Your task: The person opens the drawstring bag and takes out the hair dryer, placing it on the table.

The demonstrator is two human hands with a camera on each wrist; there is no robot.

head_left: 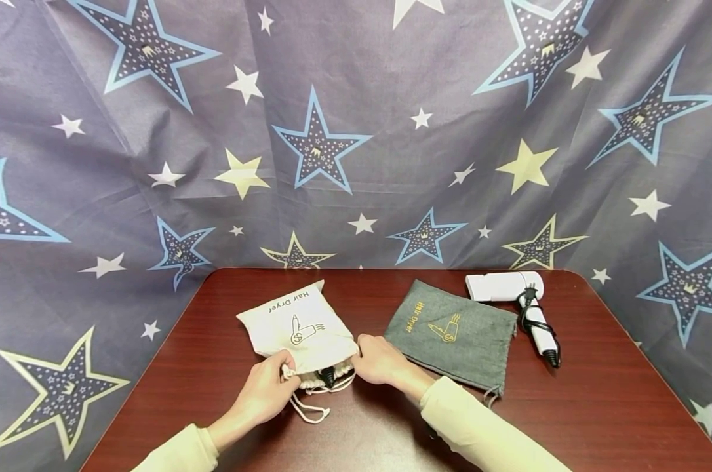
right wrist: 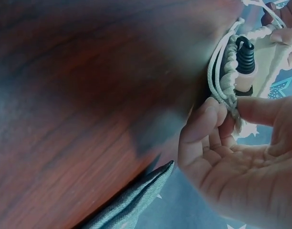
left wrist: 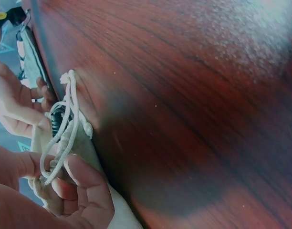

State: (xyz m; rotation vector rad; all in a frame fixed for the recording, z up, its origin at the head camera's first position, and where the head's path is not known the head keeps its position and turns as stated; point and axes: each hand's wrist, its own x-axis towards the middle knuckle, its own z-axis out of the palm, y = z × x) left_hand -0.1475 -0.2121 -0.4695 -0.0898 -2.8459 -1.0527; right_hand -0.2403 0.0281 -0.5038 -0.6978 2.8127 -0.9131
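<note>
A cream drawstring bag [head_left: 315,311] printed "Hair Dryer" lies at the left of the table, its mouth facing me and held apart. My left hand [head_left: 266,391] pinches the left corner of that mouth between thumb and fingers. At the opposite corner, my right hand [head_left: 381,360] pinches the gathered edge. Inside the opening shows a black ribbed cord sleeve [right wrist: 245,57] on the end of a pale handle; the rest of that object is hidden by the cloth. White drawstrings [left wrist: 72,102] loop out from the mouth, and a knotted end lies on the table.
Right of the cream bag lies a grey drawstring bag [head_left: 468,341] with yellow "Hair Dryer" print, close by my right forearm. A white hair dryer [head_left: 500,287], its black cord wrapped round the handle, lies at the back right. Star-patterned cloth [head_left: 362,164] hangs behind the table.
</note>
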